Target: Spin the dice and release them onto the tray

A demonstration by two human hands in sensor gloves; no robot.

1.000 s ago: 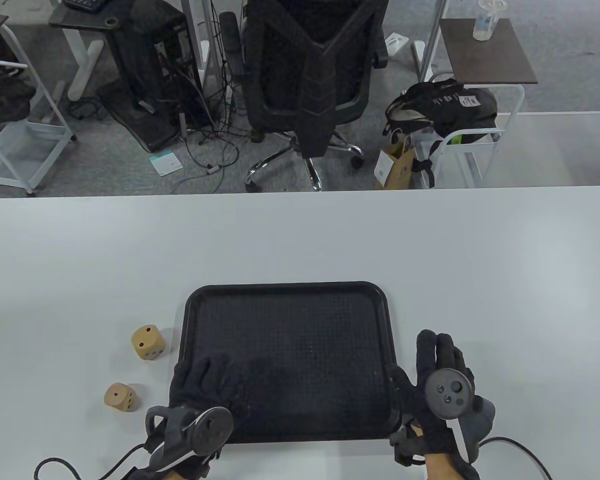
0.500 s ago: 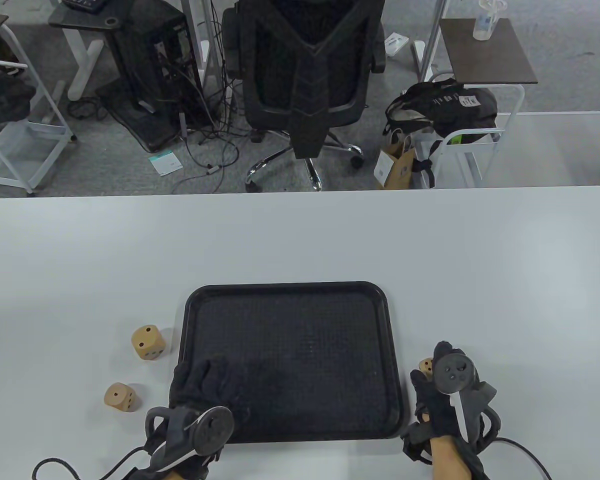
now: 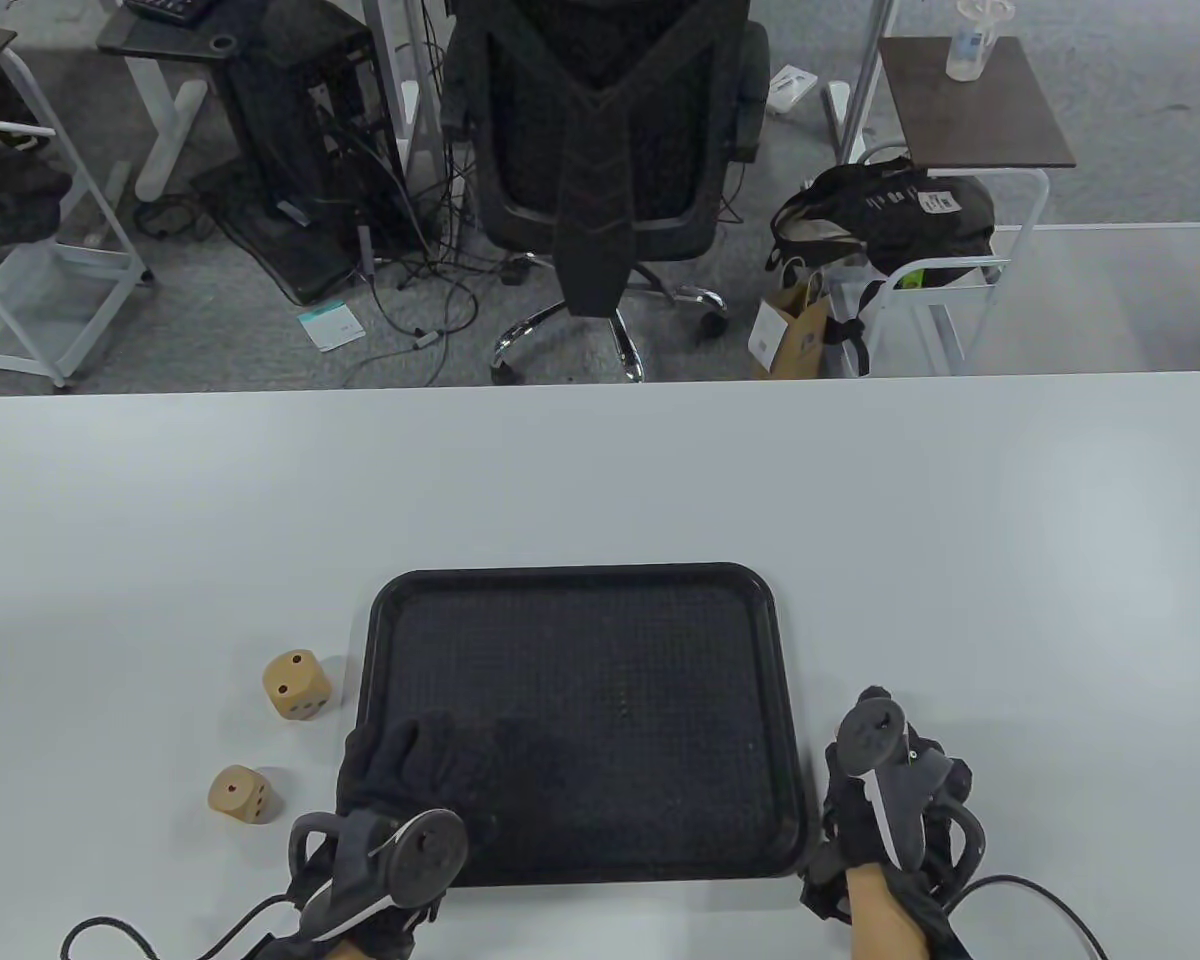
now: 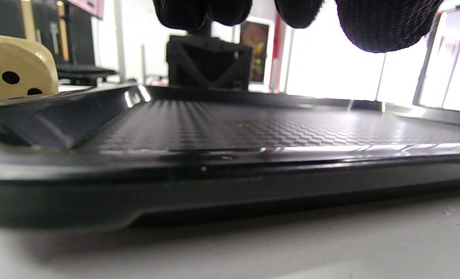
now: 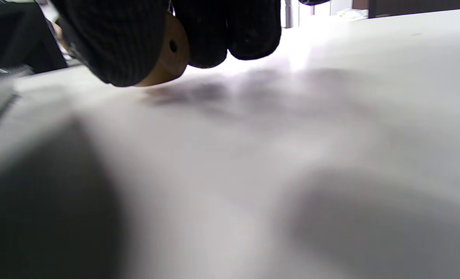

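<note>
A black tray [image 3: 575,574] lies on the white table. Two wooden dice with dark pips, the far die [image 3: 296,685] and the near die [image 3: 240,794], sit on the table left of it. My left hand [image 3: 430,745] rests on the tray's near left corner, fingers [image 4: 385,23] loose over the tray floor [image 4: 253,124]; the die [image 4: 14,69] shows past the rim. My right hand [image 3: 860,750] is just right of the tray, low over the table. Its fingers [image 5: 117,42] curl round a third die [image 5: 171,58], hidden under the tracker in the table view.
Glove cables trail off the table's near edge at both sides. Beyond the far edge stand an office chair [image 3: 600,150], a computer tower [image 3: 300,140], a bag on a white rack [image 3: 890,215] and a small side table [image 3: 970,100].
My right hand's fingers, straight a second ago, have curled round a die beside the tray's right edge, and the wrist has rolled so the tracker covers it. The left hand has stayed put.
</note>
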